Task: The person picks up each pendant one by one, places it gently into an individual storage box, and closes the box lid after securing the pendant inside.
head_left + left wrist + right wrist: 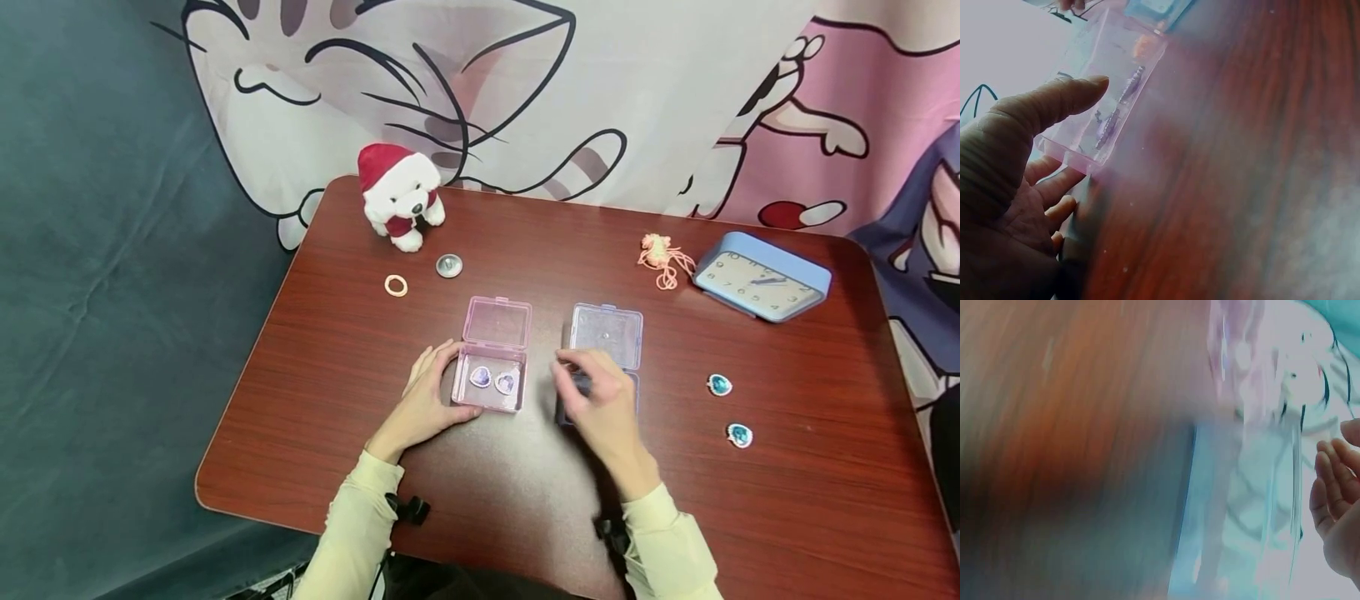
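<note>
- The left hand (426,398) rests on the dark red wooden table (787,517), fingers loosely extended against the left side of an open pink clear plastic box (491,371); the thumb lies along its edge.
- Inside that pink box lie two purple heart-shaped gems (492,379).
- The right hand (600,404) hovers over an open blue clear plastic box (603,350), covering its tray; fingers bent, though whether they pinch anything cannot be told.
- Right of it, two teal heart-shaped gems (729,409) lie loose on the table.
- Farther back: a blue alarm clock (761,287), a pink cord (662,258), a silver round cap (448,266), an orange ring (395,285), and a white plush dog in a red hat (397,196).
</note>
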Tool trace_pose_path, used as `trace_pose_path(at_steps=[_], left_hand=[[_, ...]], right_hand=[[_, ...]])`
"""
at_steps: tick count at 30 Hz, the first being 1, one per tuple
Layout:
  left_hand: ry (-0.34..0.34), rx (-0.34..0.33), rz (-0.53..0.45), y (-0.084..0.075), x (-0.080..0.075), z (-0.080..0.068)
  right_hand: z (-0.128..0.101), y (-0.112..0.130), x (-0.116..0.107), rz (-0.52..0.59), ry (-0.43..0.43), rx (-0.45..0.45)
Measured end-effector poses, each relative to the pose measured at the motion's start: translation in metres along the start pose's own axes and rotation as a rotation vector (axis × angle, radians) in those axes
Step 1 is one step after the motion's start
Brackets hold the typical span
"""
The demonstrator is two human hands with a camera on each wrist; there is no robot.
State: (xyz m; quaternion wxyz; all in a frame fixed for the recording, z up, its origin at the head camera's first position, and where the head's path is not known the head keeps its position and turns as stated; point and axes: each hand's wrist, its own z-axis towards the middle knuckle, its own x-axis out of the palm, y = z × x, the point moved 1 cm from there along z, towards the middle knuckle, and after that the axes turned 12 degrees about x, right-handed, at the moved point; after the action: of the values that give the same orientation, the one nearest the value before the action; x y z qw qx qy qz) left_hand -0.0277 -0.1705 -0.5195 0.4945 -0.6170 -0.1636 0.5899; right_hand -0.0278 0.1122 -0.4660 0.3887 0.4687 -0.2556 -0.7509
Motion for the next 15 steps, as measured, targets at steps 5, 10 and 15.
trace_pose_path(at_steps=[5, 10, 15], left_hand=[[-0.006, 0.017, -0.023, 0.004, 0.005, 0.000], [0.026, -0.010, -0.077, -0.004, 0.001, -0.002], [0.026, 0.005, -0.088, -0.035, -0.007, 0.008]], right_hand=[[-0.005, -0.031, -0.042, -0.036, -0.152, 0.144], [-0.018, -0.066, -0.079, -0.165, -0.260, 0.355], [-0.029, -0.093, -0.108, -0.294, -0.309, 0.538]])
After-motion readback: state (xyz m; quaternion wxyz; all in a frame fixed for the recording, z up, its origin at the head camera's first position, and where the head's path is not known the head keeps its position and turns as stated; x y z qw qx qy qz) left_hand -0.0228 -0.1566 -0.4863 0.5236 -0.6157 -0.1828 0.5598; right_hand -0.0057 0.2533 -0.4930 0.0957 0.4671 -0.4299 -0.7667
